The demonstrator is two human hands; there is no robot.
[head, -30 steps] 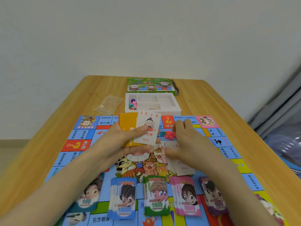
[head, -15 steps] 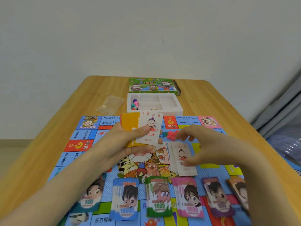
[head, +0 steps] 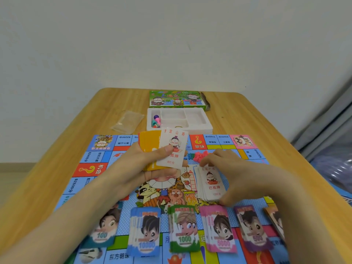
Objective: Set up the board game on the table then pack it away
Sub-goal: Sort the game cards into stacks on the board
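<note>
My left hand (head: 152, 168) grips the held cards (head: 172, 149), thumb on top; my right hand (head: 238, 176) pinches the card pile (head: 211, 184) end to end on the game board (head: 91, 157).

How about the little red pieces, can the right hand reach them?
Probably yes. The right hand holds the card pile, and its fingers lie right beside the red pieces, with nothing between. It would need to let the pile go first.
</note>
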